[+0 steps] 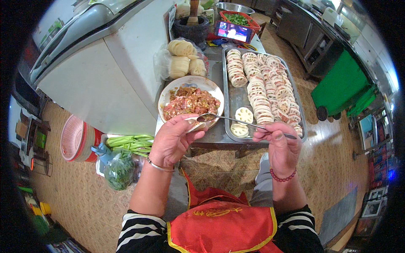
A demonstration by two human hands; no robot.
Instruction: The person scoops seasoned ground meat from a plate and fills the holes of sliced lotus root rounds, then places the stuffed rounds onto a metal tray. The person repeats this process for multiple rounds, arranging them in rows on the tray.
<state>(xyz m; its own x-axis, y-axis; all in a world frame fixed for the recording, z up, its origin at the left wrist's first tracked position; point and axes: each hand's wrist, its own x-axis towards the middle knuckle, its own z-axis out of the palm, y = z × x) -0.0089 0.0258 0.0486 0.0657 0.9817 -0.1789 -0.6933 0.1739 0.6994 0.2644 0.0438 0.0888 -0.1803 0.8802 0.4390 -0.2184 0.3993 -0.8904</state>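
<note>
My left hand (177, 136) pinches a pale lotus root piece (197, 126) just in front of the bowl. In my right hand (280, 144) is a long-handled metal spoon (234, 119), its bowl resting at the lotus root piece. Behind them stands a white bowl (219, 91) of minced meat filling (193, 102). To its right lies a metal tray (234, 98) with rows of lotus root slices (259, 95), reddish filling showing between many of them. Two separate slices (243, 116) lie at the tray's near left.
A plastic bag of sliced lotus root (180, 66) sits behind the bowl. Further back are a stone mortar (191, 30), a propped phone (233, 32) and a red basket of greens (237, 19). Celery (129, 142) and stacked baskets (74, 139) stand at lower left; a green bin (343, 85) is right.
</note>
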